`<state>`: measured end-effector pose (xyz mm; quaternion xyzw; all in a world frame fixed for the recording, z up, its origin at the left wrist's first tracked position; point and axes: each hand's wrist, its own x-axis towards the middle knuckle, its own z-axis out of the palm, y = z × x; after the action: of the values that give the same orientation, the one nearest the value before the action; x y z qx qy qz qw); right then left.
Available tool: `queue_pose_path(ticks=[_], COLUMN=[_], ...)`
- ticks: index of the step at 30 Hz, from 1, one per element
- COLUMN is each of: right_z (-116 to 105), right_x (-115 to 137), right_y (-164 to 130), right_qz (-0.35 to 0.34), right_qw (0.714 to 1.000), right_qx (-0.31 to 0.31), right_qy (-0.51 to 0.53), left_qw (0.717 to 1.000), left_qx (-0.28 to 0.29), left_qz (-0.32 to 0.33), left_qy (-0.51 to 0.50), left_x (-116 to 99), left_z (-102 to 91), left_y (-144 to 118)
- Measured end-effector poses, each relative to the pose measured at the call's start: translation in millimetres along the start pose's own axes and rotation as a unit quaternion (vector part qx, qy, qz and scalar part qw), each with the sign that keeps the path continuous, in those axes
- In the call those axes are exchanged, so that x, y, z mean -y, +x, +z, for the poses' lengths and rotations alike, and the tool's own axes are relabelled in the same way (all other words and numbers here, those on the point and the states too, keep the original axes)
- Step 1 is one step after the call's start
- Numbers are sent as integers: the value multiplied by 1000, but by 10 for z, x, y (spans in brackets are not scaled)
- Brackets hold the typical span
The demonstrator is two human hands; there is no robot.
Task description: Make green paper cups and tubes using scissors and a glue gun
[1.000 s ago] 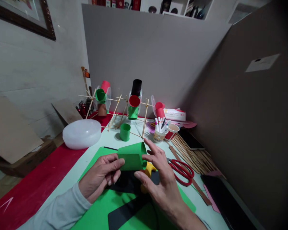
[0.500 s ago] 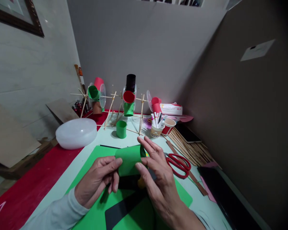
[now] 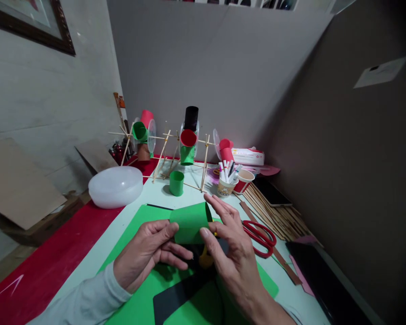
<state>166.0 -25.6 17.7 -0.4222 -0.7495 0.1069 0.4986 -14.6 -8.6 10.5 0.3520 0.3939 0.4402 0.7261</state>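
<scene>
Both of my hands hold a rolled green paper tube (image 3: 190, 221) above the table. My left hand (image 3: 149, 253) pinches its left end with thumb and fingers. My right hand (image 3: 228, 246) wraps the right side, thumb on the front and fingers spread over the top. Under them lie a green sheet (image 3: 138, 298) and black paper pieces (image 3: 176, 298). Something yellow (image 3: 205, 260) shows just below the tube, mostly hidden by my right hand.
Red scissors (image 3: 260, 232) lie right of my hands, beside bamboo sticks (image 3: 277, 216). Behind stand a small green tube (image 3: 176, 183), a stick frame with coloured tubes (image 3: 186, 144), a cup of markers (image 3: 226, 183) and a white bowl-shaped lid (image 3: 115, 186). A brown partition (image 3: 341, 158) closes the right.
My left fingers have slid further under the tube, and my right thumb presses lower on its front. The view shifted slightly; the tube stays between both hands.
</scene>
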Motion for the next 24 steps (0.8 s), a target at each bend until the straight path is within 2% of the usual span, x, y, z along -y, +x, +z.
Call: queue_pose_path(ticks=[7,11,18,24], right_z=[4,20,85,134], right_x=[-86,-120,-119,-136], right_y=[-1,1,-44,-70], right_qz=[84,152,128,110], right_qw=[994,983,988,992], right_qx=[1,12,25,41], right_qy=[65,103,77,53], left_qw=[998,997,995,997], left_qx=[2,-25,-61,-18], left_qz=[61,67,81,71], left_qy=[-23,2,6,-36], left_x=[-22,-41,-66,-28], left_z=[14,32,1,-18], left_y=[-15,-34,-12,4])
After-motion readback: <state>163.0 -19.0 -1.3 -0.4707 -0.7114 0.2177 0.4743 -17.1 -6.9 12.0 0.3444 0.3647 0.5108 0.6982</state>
